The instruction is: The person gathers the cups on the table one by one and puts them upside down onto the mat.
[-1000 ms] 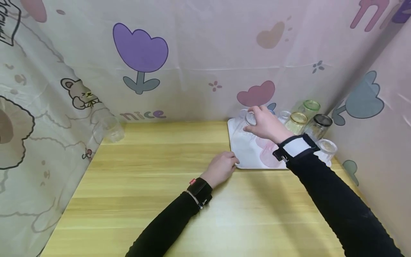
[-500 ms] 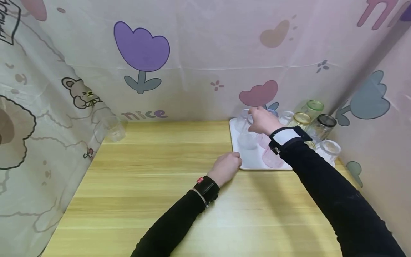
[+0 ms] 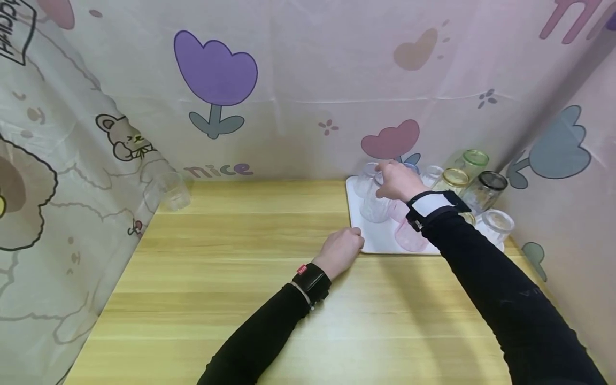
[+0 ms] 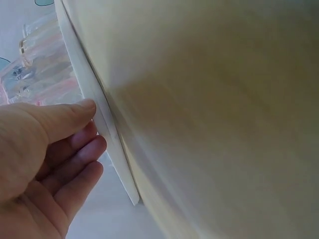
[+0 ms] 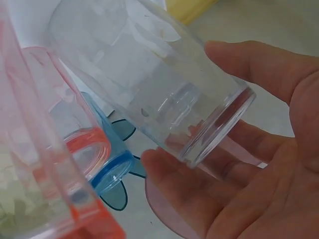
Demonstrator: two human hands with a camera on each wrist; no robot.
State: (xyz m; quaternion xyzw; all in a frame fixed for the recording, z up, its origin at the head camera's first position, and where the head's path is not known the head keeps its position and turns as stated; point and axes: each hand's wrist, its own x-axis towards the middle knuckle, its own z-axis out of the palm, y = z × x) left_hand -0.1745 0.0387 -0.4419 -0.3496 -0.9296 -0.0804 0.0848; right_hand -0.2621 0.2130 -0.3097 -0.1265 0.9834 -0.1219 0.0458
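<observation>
Left hand (image 3: 343,250) rests on the wooden table (image 3: 269,299), fingers loosely extended, thumb (image 4: 75,110) touching the near left edge of the white tray (image 3: 372,240); it holds nothing. Right hand (image 3: 398,182) reaches over the tray's far left part, fingers and thumb curled round the base of an upturned clear glass (image 5: 149,94), gripping it. Pink glass (image 3: 410,236) stands just beside on the tray. On the far curtain (image 3: 308,80) the word "nice" (image 3: 218,170) is legible.
</observation>
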